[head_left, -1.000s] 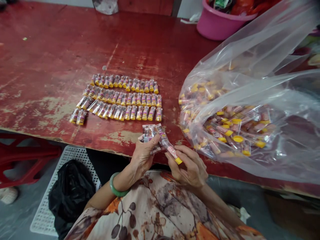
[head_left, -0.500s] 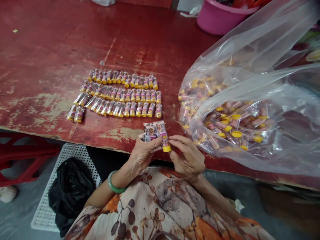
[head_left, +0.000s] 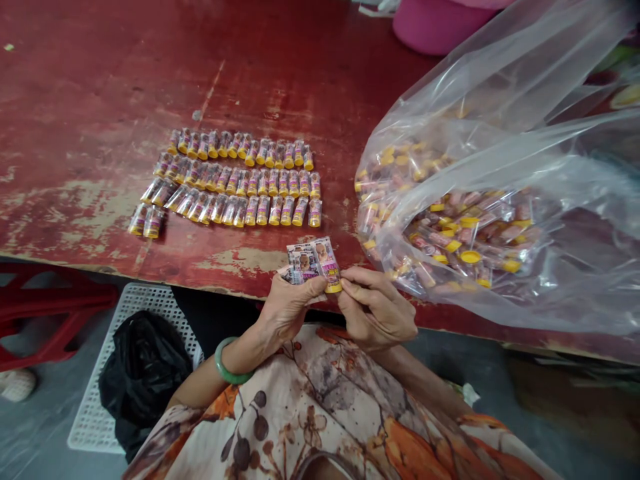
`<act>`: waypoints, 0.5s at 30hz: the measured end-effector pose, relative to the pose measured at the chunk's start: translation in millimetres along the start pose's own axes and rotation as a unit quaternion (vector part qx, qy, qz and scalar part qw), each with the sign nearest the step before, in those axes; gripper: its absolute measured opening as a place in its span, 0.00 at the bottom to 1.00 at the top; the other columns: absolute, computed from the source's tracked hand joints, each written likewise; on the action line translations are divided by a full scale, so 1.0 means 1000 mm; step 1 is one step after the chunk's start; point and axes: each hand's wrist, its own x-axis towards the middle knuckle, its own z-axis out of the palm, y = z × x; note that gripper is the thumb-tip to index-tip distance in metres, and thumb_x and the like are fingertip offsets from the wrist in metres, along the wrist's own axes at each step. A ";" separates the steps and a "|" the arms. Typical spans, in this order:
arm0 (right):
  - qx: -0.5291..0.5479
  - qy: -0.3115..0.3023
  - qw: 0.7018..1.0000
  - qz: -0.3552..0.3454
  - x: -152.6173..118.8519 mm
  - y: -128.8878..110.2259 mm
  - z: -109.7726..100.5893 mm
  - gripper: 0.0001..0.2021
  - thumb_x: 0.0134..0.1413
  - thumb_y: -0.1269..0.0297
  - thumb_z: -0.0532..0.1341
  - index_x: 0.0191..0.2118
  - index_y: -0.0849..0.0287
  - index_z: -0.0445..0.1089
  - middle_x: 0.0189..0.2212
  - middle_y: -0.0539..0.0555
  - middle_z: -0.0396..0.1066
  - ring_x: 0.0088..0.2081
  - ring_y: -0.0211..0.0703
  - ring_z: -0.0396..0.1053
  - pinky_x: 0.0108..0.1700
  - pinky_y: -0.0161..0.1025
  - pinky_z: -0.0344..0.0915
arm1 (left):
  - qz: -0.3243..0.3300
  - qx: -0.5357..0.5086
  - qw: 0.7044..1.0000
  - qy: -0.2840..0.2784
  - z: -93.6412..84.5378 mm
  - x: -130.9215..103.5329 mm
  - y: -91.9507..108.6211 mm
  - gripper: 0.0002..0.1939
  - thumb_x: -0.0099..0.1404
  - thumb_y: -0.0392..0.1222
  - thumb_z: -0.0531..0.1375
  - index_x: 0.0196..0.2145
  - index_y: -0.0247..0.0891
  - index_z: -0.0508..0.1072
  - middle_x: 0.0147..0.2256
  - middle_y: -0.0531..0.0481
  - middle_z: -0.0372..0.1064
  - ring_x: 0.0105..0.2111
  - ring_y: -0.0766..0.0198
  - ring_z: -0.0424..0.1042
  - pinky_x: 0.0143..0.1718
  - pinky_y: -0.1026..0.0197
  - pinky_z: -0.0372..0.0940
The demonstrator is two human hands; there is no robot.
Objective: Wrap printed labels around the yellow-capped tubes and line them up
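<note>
My left hand (head_left: 290, 303), below the green bangle-side wrist's reach at the table edge, grips a small fan of printed packets (head_left: 301, 261). A yellow-capped tube (head_left: 328, 265) lies against the packets' right side, its cap pointing down toward me. The fingers of my right hand (head_left: 377, 308) are pinched together at the cap's right edge; whether they grip it is hard to tell. Beyond my hands, rows of yellow-capped tubes (head_left: 233, 180) lie on the red table (head_left: 115, 87). To the right, an open clear plastic bag (head_left: 565, 260) holds many loose tubes (head_left: 450, 240).
A pink tub (head_left: 430, 27) stands at the back right. Left of my lap, a black bag (head_left: 143, 367) rests on a white perforated surface (head_left: 95, 420). A red stool (head_left: 45, 313) is at the lower left, beside a light shoe (head_left: 17, 385).
The view has shifted slightly, so the rows and tub appear higher. My right-hand fingers have drawn closer together beside the tube's cap. My left hand keeps its hold on the packets.
</note>
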 end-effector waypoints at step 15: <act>-0.015 -0.004 1.000 -0.027 -0.007 0.006 0.001 0.12 0.48 0.80 0.62 0.33 0.54 0.72 0.31 0.51 0.75 0.28 0.38 0.73 0.26 0.35 0.70 | -0.013 -0.006 1.000 0.011 -0.004 -0.002 -0.003 0.18 0.44 0.40 0.74 0.34 0.35 0.78 0.32 0.48 0.77 0.30 0.64 0.75 0.37 0.62 0.69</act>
